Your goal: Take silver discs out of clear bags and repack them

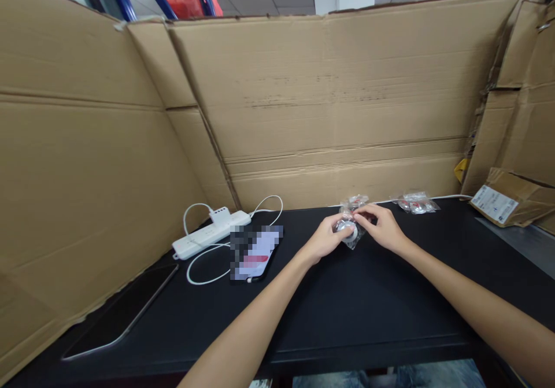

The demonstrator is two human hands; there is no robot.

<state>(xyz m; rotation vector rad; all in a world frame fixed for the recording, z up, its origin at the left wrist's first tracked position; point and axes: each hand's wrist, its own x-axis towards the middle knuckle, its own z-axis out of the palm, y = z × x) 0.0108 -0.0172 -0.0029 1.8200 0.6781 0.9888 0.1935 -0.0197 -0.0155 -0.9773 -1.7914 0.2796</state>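
Note:
A clear plastic bag (356,241) with a round white item (346,226) in or under it is between my two hands, just above the black table. My left hand (324,239) is closed on the bag's near part, thumb lying over the round item. At the upper edge of the bag, the fingers of my right hand (384,228) are pinched together on the plastic. Directly behind my fingers lies more crinkled clear packaging (358,199), partly hidden by them. The exact kind of the round item cannot be made out.
Several small clear packets (417,203) lie at the back right, near an opened cardboard box (498,200). To the left are a phone (260,252), a white power strip (208,239) with cables and a dark tablet (125,310). Cardboard walls (329,99) enclose the black table (347,313).

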